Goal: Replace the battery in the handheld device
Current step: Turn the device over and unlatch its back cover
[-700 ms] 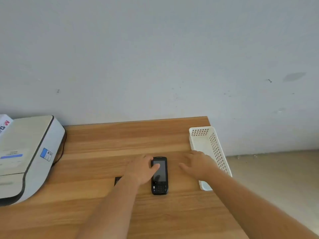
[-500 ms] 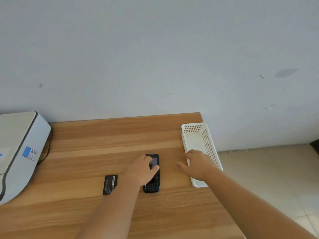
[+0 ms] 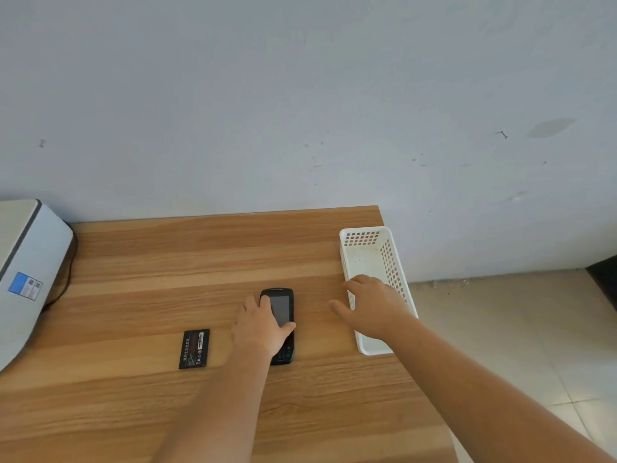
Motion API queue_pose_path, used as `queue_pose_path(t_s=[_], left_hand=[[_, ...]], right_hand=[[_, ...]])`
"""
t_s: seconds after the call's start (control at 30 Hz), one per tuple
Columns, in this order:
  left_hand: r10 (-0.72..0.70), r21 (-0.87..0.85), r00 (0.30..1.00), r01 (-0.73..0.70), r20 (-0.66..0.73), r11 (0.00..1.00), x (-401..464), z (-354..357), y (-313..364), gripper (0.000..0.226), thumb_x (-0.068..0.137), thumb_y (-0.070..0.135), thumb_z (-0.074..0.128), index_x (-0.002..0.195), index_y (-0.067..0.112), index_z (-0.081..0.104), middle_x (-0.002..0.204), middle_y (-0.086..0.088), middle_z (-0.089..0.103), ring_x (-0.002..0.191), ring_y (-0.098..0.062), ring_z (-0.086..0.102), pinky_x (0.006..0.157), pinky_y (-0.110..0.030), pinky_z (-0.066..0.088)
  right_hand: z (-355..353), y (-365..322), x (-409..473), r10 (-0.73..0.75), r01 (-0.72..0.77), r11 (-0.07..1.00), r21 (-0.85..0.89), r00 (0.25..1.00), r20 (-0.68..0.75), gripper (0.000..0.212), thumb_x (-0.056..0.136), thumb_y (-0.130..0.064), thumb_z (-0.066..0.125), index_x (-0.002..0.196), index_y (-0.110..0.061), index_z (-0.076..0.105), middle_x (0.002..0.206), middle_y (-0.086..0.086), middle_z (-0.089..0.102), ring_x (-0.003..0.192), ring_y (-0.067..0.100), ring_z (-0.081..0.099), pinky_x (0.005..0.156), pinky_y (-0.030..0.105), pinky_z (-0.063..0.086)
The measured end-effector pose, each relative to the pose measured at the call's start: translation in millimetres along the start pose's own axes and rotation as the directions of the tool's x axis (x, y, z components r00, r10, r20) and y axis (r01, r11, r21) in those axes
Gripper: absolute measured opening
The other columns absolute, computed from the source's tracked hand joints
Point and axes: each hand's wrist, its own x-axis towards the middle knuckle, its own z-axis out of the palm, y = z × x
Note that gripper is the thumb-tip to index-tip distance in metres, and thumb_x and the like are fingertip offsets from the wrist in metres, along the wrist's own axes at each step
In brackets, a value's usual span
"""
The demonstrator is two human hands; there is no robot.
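A black handheld device [image 3: 282, 309] with a dark screen and a small keypad lies face up on the wooden table [image 3: 167, 262]. My left hand [image 3: 262, 325] rests over its left side, thumb across the screen and fingers along its left edge, gripping it while it lies flat. A flat black battery [image 3: 194, 349] with a label lies on the table to the left of that hand. My right hand [image 3: 372, 307] hovers with fingers spread to the right of the device, over the white basket's near half, holding nothing.
A white perforated plastic basket [image 3: 364, 238] stands at the table's right edge, seemingly with nothing in it. A grey-white machine [image 3: 30, 262] with a blue sticker and a dark cable sits at the left. Beyond the right edge is tiled floor [image 3: 500, 329].
The view has swung right, so the machine slides off to the left and the battery comes into sight. My left hand's thumb has settled further across the device's screen. The right hand holds its place.
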Motion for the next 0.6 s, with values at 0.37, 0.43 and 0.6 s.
queue_pose_path(t_s=[0.37, 0.43, 0.6], left_hand=[[-0.111, -0.014, 0.992, 0.111, -0.059, 0.994, -5.8, 23.2, 22.5, 0.099, 0.078, 0.059, 0.068, 0.149, 0.009, 0.02, 0.141, -0.01, 0.032, 0.119, -0.025, 0.046, 0.085, -0.034, 0.049], [-0.12, -0.058, 0.992, 0.117, -0.049, 0.991, -5.6, 21.9, 20.3, 0.097, 0.079, 0.056, 0.069, 0.15, 0.01, 0.02, 0.139, -0.01, 0.033, 0.119, -0.026, 0.045, 0.086, -0.035, 0.049], [-0.147, -0.224, 0.989, 0.151, 0.036, 0.963, -3.4, 16.8, 11.6, 0.092, 0.083, 0.052, 0.065, 0.152, 0.013, 0.019, 0.146, -0.012, 0.032, 0.128, -0.03, 0.041, 0.092, -0.039, 0.048]], right_hand=[[1.8, 2.2, -2.5, -0.017, 0.017, 1.0, -0.002, 0.999, -0.032, 0.061, 0.087, -0.065, 0.041, 0.126, -0.022, 0.058, 0.13, -0.003, 0.056, 0.117, 0.018, 0.052, 0.097, 0.04, 0.045], [2.9, 2.4, -3.3, -0.014, 0.014, 1.0, -0.011, 0.999, -0.033, 0.06, 0.088, -0.065, 0.041, 0.125, -0.021, 0.058, 0.129, -0.003, 0.056, 0.116, 0.018, 0.053, 0.097, 0.039, 0.045], [3.6, -1.0, -5.9, -0.01, 0.009, 1.0, -0.017, 0.999, -0.034, 0.059, 0.089, -0.064, 0.042, 0.126, -0.021, 0.057, 0.128, -0.003, 0.057, 0.116, 0.018, 0.053, 0.097, 0.039, 0.044]])
